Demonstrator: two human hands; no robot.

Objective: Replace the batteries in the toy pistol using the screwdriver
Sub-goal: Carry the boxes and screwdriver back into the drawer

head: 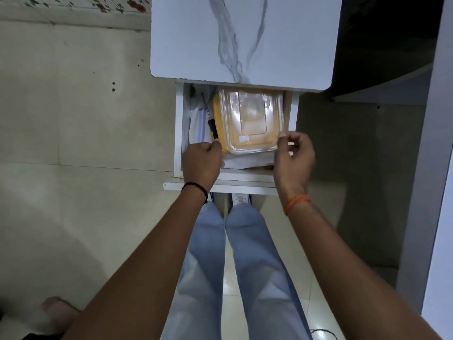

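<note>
The white marble-patterned tabletop [196, 40] is hiding the far part of the open white drawer [178, 133]. Inside are lying one black-and-yellow-handled screwdriver [212, 127] and one clear-lidded yellow plastic container [250, 119]. The left hand [201, 160] is curling its grip at the screwdriver handle, contact unclear; the right hand [294, 155] is pinching the container's near right corner.

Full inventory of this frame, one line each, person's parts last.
White marble-pattern tabletop: one, white with grey veins, above the drawer.
Open white drawer: one, white, pulled out under the tabletop.
Clear plastic container with yellow base: one, clear and yellow, in the drawer, right part.
Black-and-yellow-handled screwdriver: one, left of the container, shaft pointing away.
White cloth with blue stripes: one, drawer's left side.
Left hand: black wristband, fingers curled at the screwdriver handle's near end; grip unclear.
Right hand: orange wrist thread, fingers at the container's near right corner.
Legs: two, light-blue trousers.
</note>
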